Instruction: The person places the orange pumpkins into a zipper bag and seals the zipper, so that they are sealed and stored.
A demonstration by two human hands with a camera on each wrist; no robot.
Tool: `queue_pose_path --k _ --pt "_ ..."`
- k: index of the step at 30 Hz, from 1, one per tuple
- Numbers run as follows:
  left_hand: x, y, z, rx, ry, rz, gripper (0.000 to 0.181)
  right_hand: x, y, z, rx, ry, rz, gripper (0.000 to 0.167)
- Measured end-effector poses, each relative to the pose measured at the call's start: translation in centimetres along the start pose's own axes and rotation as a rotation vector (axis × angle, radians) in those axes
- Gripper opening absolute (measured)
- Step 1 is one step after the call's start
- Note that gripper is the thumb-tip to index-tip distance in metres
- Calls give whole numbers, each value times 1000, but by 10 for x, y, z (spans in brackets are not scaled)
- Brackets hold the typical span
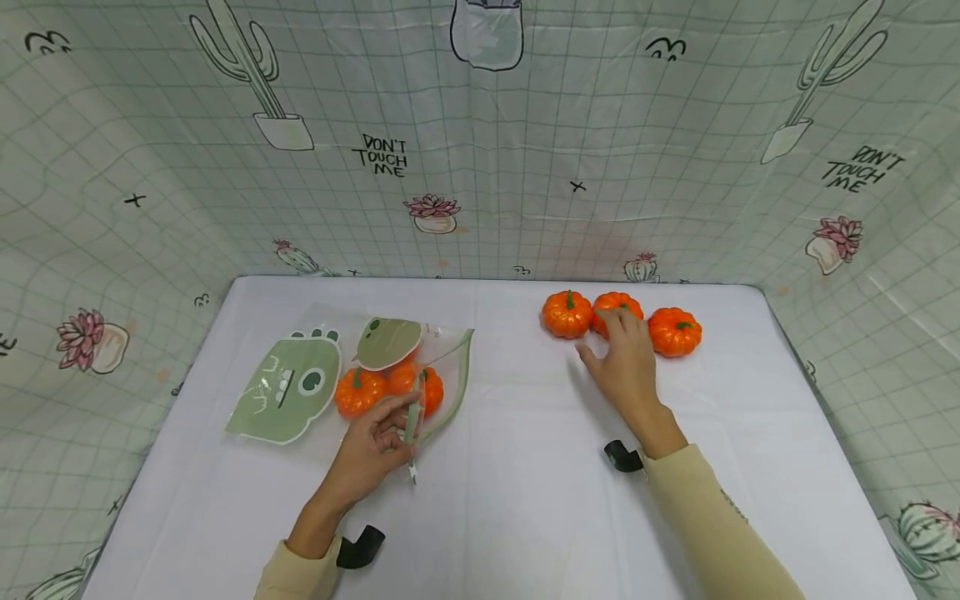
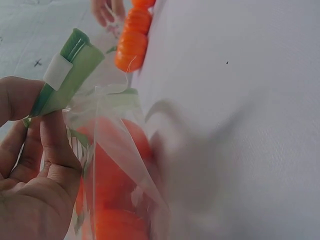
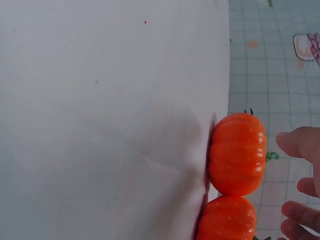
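Note:
A clear zip bag with a green edge (image 1: pixel 465 375) and a green dinosaur-face print (image 1: pixel 303 379) lies on the left of the table, with small orange toy pumpkins (image 1: pixel 358 393) inside. My left hand (image 1: pixel 366 450) pinches the bag's green zip edge between thumb and fingers, lifting it; a white slider (image 2: pixel 58 72) sits on that edge. At the back right stand three more pumpkins in a row: a left one (image 1: pixel 567 315), a middle one (image 1: pixel 611 302) and a right one (image 1: pixel 675 332). Over the middle one hovers my right hand (image 1: pixel 628 362), fingers spread, partly covering it.
A white-covered table (image 1: pixel 525 500) carries everything. Grid-patterned cloth (image 1: pixel 517 167) with cactus drawings hangs behind it and at both sides. Black wrist mounts (image 1: pixel 362 547) show at both sleeves.

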State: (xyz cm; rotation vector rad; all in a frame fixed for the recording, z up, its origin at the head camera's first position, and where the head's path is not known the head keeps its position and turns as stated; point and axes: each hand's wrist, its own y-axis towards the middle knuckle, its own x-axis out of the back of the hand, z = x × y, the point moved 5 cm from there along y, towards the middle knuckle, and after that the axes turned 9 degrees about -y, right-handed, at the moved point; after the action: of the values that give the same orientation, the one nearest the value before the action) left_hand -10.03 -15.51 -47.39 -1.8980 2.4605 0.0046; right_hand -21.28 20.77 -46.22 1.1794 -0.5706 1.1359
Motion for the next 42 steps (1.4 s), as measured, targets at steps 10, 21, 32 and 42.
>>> queue_pose_path --k 10,21,32,42 --pt "-2 0 3 37 -10 -2 66 -20 15 -4 14 -100 94 75" --pt "-3 0 5 1 -8 8 65 -36 28 -4 2 -195 205 82" --pt "-4 -2 2 9 -21 -5 65 -40 34 3 6 -212 254 75" --pt "-4 -1 2 1 -12 -5 63 -44 29 15 24 -127 268 78"
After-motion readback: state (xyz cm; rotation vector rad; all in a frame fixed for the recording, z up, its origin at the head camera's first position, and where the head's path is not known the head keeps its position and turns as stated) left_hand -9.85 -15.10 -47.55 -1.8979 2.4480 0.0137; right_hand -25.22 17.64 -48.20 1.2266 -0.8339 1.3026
